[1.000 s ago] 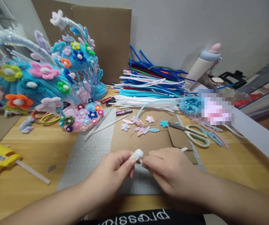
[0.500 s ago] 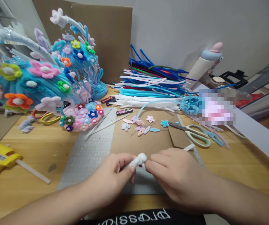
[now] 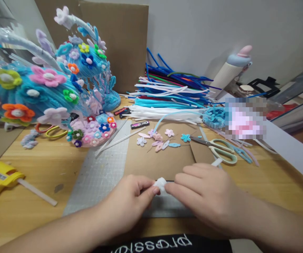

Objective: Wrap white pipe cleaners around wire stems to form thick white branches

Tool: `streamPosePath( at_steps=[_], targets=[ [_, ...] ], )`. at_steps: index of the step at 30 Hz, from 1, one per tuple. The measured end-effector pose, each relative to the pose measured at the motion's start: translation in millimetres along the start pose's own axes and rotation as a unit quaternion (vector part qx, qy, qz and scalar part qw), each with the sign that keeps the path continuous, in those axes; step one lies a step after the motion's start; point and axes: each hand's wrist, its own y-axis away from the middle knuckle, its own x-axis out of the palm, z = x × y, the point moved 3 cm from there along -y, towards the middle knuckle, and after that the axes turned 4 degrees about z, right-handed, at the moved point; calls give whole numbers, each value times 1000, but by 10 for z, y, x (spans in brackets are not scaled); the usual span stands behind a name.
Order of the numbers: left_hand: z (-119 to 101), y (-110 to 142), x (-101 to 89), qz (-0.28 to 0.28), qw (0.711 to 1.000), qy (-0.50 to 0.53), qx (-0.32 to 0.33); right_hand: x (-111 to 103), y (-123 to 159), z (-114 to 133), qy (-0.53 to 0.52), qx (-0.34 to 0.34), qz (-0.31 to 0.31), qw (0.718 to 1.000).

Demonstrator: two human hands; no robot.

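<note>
My left hand (image 3: 130,202) pinches a small coiled white pipe cleaner piece (image 3: 161,184) between thumb and forefinger, above the front of the cutting mat. At its other side is my right hand (image 3: 206,196), with the forefinger tip touching the piece and the other fingers curled. A white strip end (image 3: 216,162), apparently pipe cleaner, sticks out beyond the right knuckles; the rest of it is hidden in the hand. Small felt-like flowers and petals in pink, lilac and blue, such as a blue flower (image 3: 185,137), lie on the cardboard (image 3: 146,163) beyond my hands.
Green-handled scissors (image 3: 222,149) lie at the right of the cardboard, on the grey cutting mat (image 3: 88,186). A yellow glue gun (image 3: 2,179) is at the left. Flower-covered blue pipe cleaner lamps (image 3: 48,91) stand behind it. Bundled pipe cleaners (image 3: 164,114) are stacked at the back.
The coiled white piece has turned, its end now facing me more, and less of its length shows. My right hand has shifted slightly right, its forefinger straighter against the piece.
</note>
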Motion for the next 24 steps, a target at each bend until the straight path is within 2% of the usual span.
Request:
streamPosePath(
  at_steps=[7, 14, 17, 20, 24],
  targets=[
    [-6, 26, 73, 44, 998, -37, 11, 40, -102, -190, -101, 28, -21, 994],
    [-99, 101, 15, 46, 997, 5, 53, 240, -165, -236, -290, 51, 51, 954],
    [-105, 93, -65, 8, 998, 38, 42, 266, -147, -205, -264, 67, 44, 961],
    [-89, 74, -123, -33, 997, 66, 14, 225, -127, -154, -186, 65, 23, 980],
    [-85, 64, -131, -52, 992, 112, 11, 159, -113, -95, -132, 63, -6, 989]
  ],
)
